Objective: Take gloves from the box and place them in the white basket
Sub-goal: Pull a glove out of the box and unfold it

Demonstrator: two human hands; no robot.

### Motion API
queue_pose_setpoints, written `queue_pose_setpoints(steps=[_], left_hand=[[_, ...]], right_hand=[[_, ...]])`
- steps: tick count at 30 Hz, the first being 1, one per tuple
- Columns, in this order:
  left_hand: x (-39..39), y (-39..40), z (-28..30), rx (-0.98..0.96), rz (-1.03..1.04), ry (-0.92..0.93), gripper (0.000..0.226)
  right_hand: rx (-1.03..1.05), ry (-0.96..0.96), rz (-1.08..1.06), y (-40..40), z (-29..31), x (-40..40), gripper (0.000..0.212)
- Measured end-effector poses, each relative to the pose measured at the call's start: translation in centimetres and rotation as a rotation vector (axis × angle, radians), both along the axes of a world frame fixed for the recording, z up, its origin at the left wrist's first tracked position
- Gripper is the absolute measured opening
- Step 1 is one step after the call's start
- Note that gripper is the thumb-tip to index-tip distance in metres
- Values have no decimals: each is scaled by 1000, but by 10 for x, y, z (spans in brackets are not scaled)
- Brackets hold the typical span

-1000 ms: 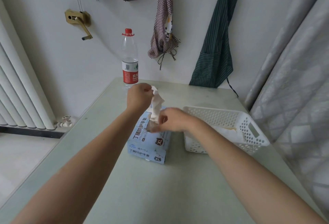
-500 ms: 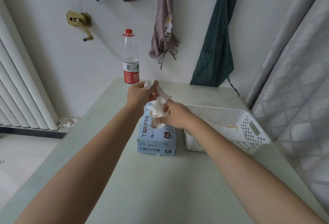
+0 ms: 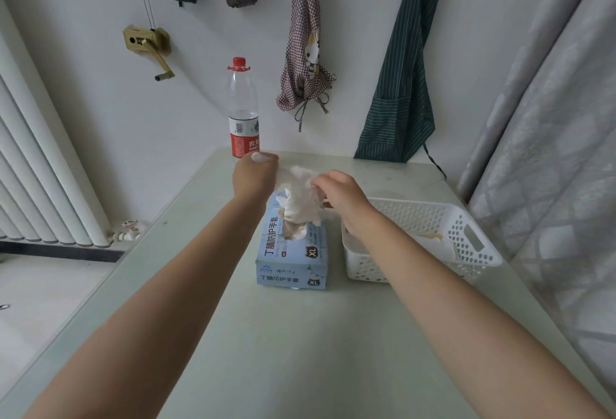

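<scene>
- Left hand (image 3: pixel 255 176) grips one end of the white gloves (image 3: pixel 301 200) in a fist.
- The gloves hang bunched above the blue box (image 3: pixel 293 252) (its opening beneath them).
- Right hand (image 3: pixel 340 193) pinches the gloves' other end.
- White basket (image 3: pixel 466 228) sits just right of the box.

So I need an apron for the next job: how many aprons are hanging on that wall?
2. A checked apron hangs near the middle of the wall, above and right of the bottle. A dark green striped apron hangs further right, beside the curtain.
</scene>
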State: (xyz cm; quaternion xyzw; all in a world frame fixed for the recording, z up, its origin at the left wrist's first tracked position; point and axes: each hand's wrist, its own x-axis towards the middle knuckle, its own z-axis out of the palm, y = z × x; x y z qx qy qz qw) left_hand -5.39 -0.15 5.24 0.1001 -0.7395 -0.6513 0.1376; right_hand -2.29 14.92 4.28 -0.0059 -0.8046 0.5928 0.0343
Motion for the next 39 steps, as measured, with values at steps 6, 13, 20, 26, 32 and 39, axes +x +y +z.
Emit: queue_pose_setpoints(steps=[6,13,20,26,32,39], left_hand=[[9,-4,-5,-54,-481,19,29],[9,2,-12,-156,-493,-107,9],[12,-4,-10,-90,-267,-145,6],[18,-8,-3,-412,-777,-313,35],[17,4,8,-319,-696,-6,21],[26,12,11,-39,-596,36,25]], right_hand=[[-207,-163,124,5,5,1,15],[-66,-215,148,12,4,0,52],[-89,-145,-116,25,6,-3,8],[-53,-30,-135,22,20,-4,29],[2,-63,45,14,39,4,14],[102,23,45,33,49,17,9]])
